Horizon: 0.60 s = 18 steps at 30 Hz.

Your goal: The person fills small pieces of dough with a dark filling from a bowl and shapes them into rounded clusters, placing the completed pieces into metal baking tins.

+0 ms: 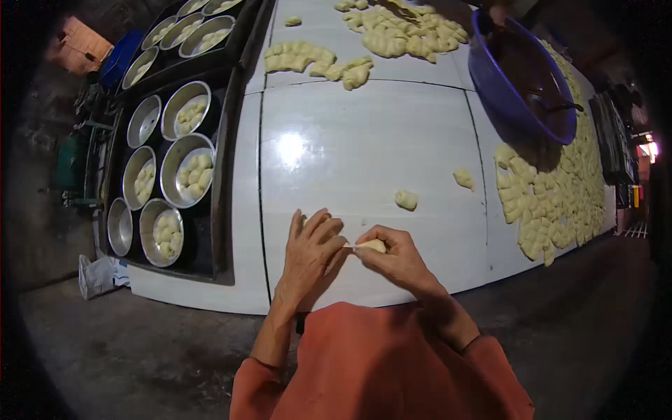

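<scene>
My left hand (311,246) lies palm down on the white tabletop (364,140), fingers pressing one end of a small piece of pale dough (373,246). My right hand (393,257) pinches the other end of that same piece between thumb and fingers. Two shaped dough pieces lie just beyond, one (406,200) close to my hands and another (463,178) further right.
Round metal pans (183,168) holding dough pieces sit on dark trays at the left. A blue bowl (521,73) with dark filling and a spoon stands at the upper right. Heaps of shaped dough (553,196) cover the right side and the far end (399,31).
</scene>
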{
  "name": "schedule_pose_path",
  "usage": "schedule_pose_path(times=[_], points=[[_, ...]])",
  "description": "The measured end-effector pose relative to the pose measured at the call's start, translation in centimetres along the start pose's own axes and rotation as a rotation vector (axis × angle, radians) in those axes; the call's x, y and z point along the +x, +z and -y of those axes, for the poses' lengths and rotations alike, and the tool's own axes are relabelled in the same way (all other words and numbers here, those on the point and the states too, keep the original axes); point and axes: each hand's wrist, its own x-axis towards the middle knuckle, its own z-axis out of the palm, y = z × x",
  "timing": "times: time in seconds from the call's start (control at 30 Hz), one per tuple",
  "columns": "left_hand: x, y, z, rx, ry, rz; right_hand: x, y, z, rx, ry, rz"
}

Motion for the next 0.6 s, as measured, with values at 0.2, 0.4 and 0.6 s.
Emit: schedule_pose_path(times=[0.2,0.4,0.6], points=[[-1.1,0.0,-2.0,0.049,-0.218,-0.028,-3.4,-6.0,0.8,0.799,-0.049,-0.158],[6.1,0.0,-7.3,-0.651,-0.215,-0.094,-2.4,-5.9,-0.3,0.681,0.062,-0.213],[10.2,3.2,-8.7,-0.96,-0.357,-0.056,-2.3,-8.4,-1.9,0.159,-0.086,-0.53]])
